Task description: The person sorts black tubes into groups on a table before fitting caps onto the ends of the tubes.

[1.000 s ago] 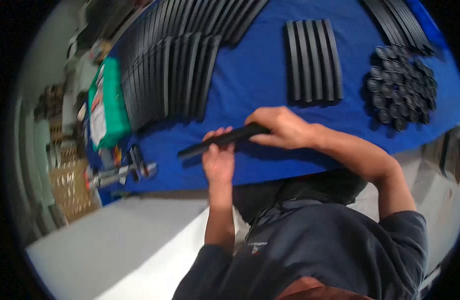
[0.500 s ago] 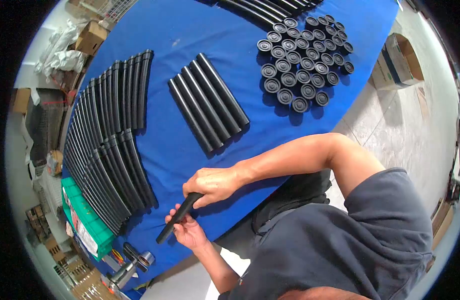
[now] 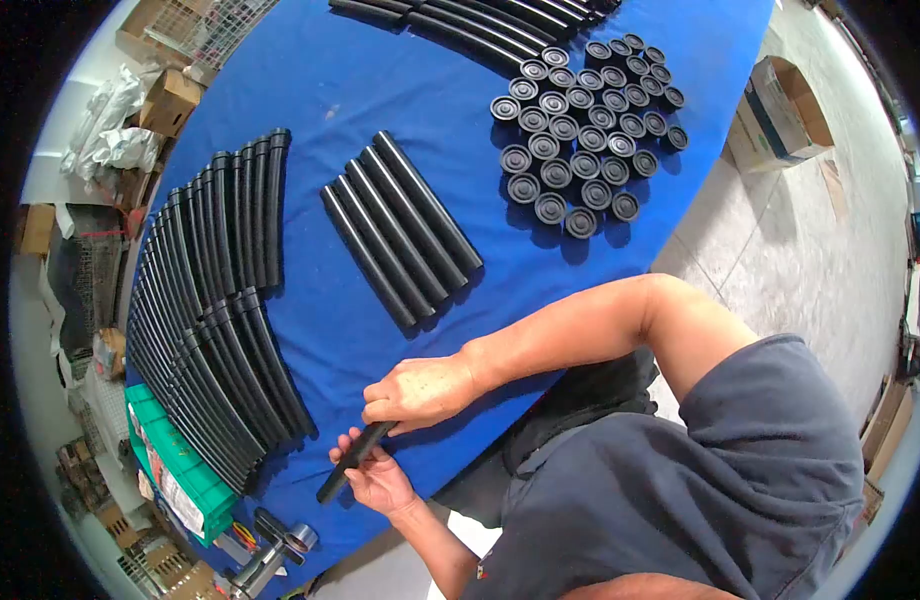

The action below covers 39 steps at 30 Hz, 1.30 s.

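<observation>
A short black tube (image 3: 346,476) slants between my hands near the table's front edge. My right hand (image 3: 420,391) is closed over its upper end, palm down, hiding that end. My left hand (image 3: 382,484) supports the lower part from below, palm up, with thumb and fingers around it. Several straight black tubes (image 3: 405,235) lie side by side on the blue cloth ahead of my hands. To the left, long black tubes with collared ends (image 3: 230,220) are laid out in overlapping rows.
Several round black caps with ringed tops (image 3: 584,165) stand grouped at the upper right. More black tubes (image 3: 470,30) lie at the far edge. A green bin (image 3: 215,500) and a metal tool (image 3: 270,560) sit at the lower left. A cardboard box (image 3: 780,115) stands on the floor.
My right hand has slid down the tube toward my left hand, covering more of it. The view has shifted slightly, so the table's things appear lower and further left.
</observation>
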### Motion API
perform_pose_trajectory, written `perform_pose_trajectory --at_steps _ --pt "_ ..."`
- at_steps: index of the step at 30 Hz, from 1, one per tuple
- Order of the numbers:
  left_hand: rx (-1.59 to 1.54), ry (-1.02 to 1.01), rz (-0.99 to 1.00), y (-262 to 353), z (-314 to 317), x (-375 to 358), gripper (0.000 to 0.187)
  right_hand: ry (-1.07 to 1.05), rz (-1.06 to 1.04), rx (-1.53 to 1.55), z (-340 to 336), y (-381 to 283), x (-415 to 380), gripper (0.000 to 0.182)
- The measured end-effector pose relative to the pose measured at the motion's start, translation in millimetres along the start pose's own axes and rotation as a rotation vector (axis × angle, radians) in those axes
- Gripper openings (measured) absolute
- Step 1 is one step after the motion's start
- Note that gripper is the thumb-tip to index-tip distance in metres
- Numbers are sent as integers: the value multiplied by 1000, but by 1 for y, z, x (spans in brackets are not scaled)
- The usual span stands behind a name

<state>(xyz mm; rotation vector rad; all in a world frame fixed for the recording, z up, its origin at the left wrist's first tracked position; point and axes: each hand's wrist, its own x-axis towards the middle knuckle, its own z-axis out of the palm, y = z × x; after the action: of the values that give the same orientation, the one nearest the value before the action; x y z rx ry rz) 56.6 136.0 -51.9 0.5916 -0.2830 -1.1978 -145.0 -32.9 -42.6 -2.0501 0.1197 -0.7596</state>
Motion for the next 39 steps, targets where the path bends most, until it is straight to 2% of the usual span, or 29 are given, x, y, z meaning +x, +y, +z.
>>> perform_pose_trajectory --at_steps 2,5,8,14,23,31,39 --pt "-11 -14 6 1 -11 -2 33 -9 -15 10 -5 -1 0 27" --pt "-42 -20 -4 -1 -8 -1 31 -160 260 320 -13 -6 7 30" --pt "-42 -15 8 -2 -4 -1 30 -149 314 364 -6 -2 8 32" --pt "-79 -28 11 -3 -6 -2 30 -57 165 254 3 2 4 34" --pt "-110 -33 -16 -3 -6 -5 30 -153 170 296 -4 -2 6 33" --pt "-142 -14 -19 0 -9 -6 29 -8 71 254 5 0 4 34" --pt "-143 46 -29 0 -4 -2 29 -23 40 195 2 -1 4 32"
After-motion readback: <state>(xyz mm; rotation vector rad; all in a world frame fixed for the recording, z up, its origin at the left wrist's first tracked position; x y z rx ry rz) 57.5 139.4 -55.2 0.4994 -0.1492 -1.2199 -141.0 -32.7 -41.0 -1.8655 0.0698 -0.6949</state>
